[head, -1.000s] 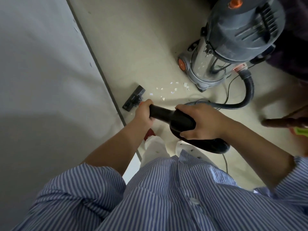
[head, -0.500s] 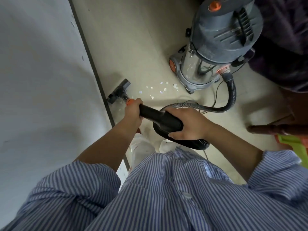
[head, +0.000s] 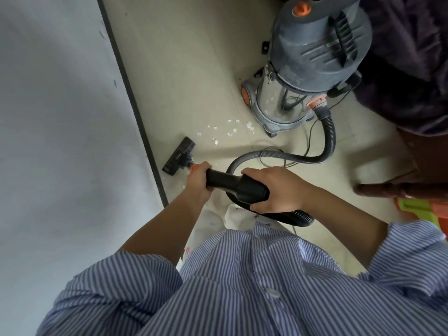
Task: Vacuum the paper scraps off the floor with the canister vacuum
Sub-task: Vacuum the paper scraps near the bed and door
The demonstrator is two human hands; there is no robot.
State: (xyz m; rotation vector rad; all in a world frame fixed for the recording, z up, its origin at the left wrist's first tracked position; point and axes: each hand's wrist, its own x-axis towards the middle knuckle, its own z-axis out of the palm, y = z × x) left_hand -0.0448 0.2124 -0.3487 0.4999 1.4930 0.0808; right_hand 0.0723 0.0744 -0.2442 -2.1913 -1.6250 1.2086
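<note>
1. Wall [head: 60,141] on the left, floor [head: 194,69] beside it.
2. Vacuum [head: 308,69] stands upright at upper right; hose [head: 329,137] loops to the handle [head: 232,184].
3. Right hand [head: 276,190] wraps the handle; left hand [head: 197,181] grips its front end — both closed tight.
4. Nozzle [head: 179,156] on the floor by the wall.
5. Scraps [head: 230,129] lie between nozzle and vacuum — untouched.

Beige floor [head: 194,69] — paper scraps [head: 232,130], vac canister [head: 291,110], nozzle [head: 179,156].

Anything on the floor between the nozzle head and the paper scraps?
Nothing visible. Bare floor separates the nozzle head from the paper scraps. The canister vacuum and hose lie beyond or beside them.
</note>
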